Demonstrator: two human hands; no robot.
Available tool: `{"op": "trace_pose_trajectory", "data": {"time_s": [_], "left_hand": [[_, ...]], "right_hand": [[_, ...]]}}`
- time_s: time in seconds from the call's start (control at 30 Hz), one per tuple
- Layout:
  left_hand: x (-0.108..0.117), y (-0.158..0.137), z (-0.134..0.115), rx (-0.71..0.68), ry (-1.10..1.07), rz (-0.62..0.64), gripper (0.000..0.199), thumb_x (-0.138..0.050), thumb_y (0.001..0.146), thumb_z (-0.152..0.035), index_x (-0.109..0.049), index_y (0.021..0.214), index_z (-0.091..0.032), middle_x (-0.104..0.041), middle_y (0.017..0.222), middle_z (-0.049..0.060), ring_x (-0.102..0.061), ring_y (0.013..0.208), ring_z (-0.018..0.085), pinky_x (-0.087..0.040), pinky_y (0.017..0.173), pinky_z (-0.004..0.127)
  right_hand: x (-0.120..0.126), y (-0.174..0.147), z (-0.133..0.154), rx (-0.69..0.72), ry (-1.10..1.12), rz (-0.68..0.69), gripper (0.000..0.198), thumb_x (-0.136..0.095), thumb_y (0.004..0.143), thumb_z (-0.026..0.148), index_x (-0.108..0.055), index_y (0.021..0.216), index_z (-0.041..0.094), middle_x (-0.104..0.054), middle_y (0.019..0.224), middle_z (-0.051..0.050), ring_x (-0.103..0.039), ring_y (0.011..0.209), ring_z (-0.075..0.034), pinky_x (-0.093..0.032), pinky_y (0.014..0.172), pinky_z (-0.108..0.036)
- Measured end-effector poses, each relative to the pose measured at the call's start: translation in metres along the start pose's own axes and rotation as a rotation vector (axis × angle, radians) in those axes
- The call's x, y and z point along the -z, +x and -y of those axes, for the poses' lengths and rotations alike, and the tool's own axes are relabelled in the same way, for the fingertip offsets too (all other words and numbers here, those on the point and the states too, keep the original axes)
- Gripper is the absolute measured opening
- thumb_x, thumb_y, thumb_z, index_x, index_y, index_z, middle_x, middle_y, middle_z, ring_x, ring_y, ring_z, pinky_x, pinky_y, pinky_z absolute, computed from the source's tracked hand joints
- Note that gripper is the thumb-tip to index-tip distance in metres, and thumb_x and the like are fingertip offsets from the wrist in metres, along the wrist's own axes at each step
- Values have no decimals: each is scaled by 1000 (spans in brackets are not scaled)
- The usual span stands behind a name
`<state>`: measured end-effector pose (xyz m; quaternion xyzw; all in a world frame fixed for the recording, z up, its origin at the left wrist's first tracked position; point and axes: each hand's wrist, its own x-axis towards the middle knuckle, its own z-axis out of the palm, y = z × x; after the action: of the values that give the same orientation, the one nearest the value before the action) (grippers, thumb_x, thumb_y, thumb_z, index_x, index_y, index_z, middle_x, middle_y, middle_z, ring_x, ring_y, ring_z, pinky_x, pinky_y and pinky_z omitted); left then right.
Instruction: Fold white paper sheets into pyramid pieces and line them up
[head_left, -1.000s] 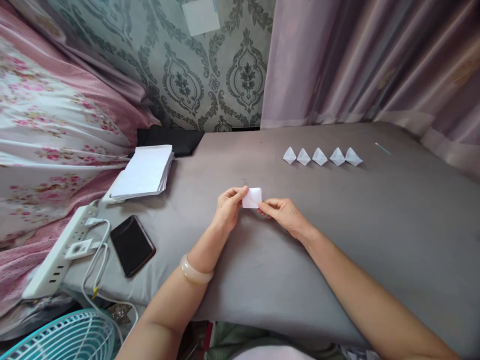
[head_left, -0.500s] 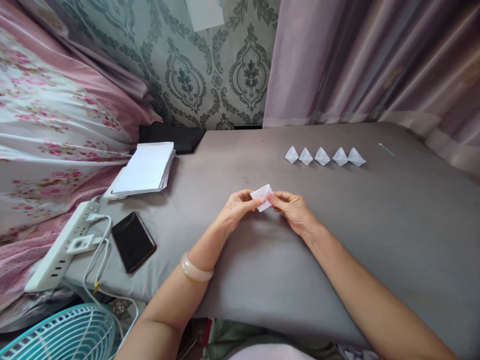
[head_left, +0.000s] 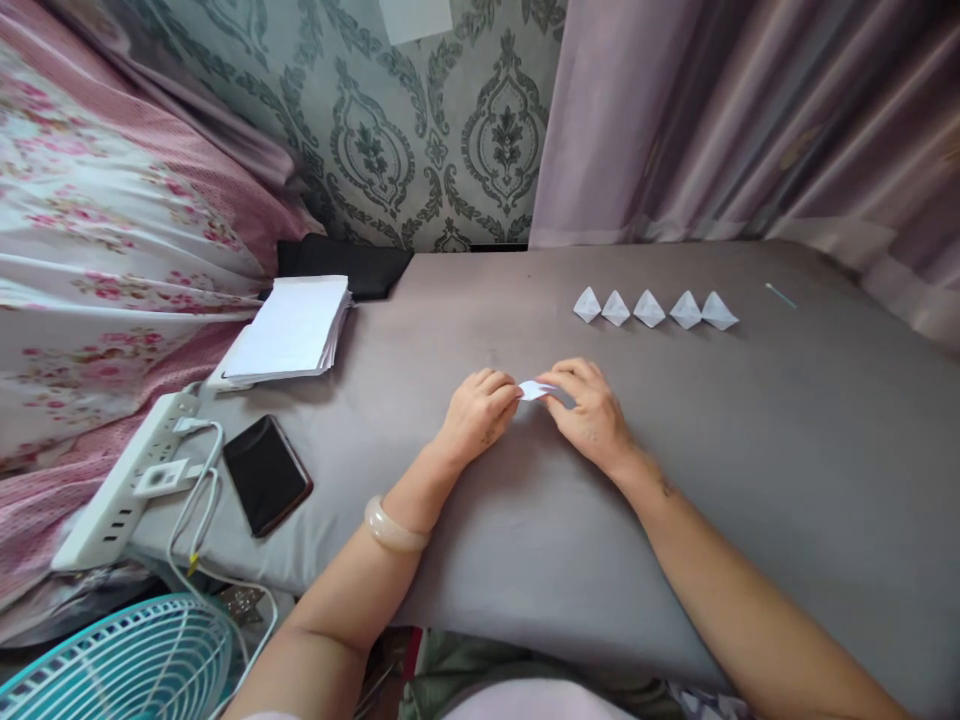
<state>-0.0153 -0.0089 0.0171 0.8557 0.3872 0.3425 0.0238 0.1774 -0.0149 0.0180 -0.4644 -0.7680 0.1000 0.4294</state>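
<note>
"Over the grey cloth, what is happening?"

"Left hand and right hand pinch opposite ends of a folded paper between them, probably steadying it."

"And the five white shapes?"

"Lined up farther back, rightward, likely out of the way."

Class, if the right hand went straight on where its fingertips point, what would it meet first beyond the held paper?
The right hand would likely meet the left hand, at the other end of the folded paper; depth is unclear.
</note>
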Motion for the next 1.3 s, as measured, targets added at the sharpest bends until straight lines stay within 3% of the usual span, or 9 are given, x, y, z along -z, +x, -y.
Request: {"op": "trace_pose_trajectory", "data": {"time_s": [0.17, 0.37, 0.53, 0.67, 0.77, 1.03, 1.3], "left_hand": [[-3, 2, 1, -115, 207, 91, 31, -36, 98, -23, -65, 88, -16, -65, 91, 8, -53, 83, 17, -43, 74, 30], [-6, 3, -3, -47, 199, 263, 35, -35, 98, -21, -67, 87, -13, -64, 88, 10, -53, 82, 19, -45, 76, 30], [-6, -2, -4, 188, -15, 308, 26, -45, 95, -22, -70, 95, -17, -65, 98, 9, -57, 90, 19, -47, 80, 29], [-5, -1, -3, 496, -220, 254, 15, -60, 87, -26, -72, 87, -17, -65, 88, 7, -60, 81, 17, -47, 76, 28], [-2, 2, -4, 664, -279, 223, 13, -65, 83, -28, -72, 83, -16, -64, 87, 6, -59, 74, 15, -47, 75, 28], [3, 7, -8, 789, -292, 242, 13, -62, 84, -26, -69, 78, -16, -60, 90, 6, -57, 76, 14, -46, 79, 29], [-3, 8, -8, 788, -279, 228, 12, -63, 83, -25, -66, 77, -15, -57, 91, 5, -55, 76, 14, -46, 79, 30]], "right_hand": [[3, -3, 3, 146, -369, 123, 23, -47, 93, 18, -70, 94, 21, -66, 92, -6, -54, 85, -20, -42, 78, -33], [0, -4, 9, 91, -481, 275, 25, -46, 93, 15, -70, 90, 19, -65, 90, -8, -54, 85, -21, -41, 75, -34], [1, -8, 7, -74, -327, 392, 22, -48, 93, 19, -70, 98, 21, -65, 97, -7, -57, 92, -21, -44, 72, -32], [2, -5, 0, -271, -132, 358, 18, -56, 90, 29, -72, 93, 23, -65, 97, -5, -61, 90, -19, -45, 76, -30], [2, -3, -5, -343, -32, 318, 19, -57, 89, 32, -73, 85, 24, -66, 95, -3, -62, 81, -16, -45, 77, -30], [-4, -2, -9, -360, -76, 275, 20, -55, 88, 32, -66, 78, 20, -63, 90, -4, -60, 79, -16, -44, 76, -30], [-9, -2, -6, -365, -218, 319, 20, -49, 91, 35, -57, 81, 19, -57, 99, -7, -58, 74, -17, -44, 71, -32]]}}
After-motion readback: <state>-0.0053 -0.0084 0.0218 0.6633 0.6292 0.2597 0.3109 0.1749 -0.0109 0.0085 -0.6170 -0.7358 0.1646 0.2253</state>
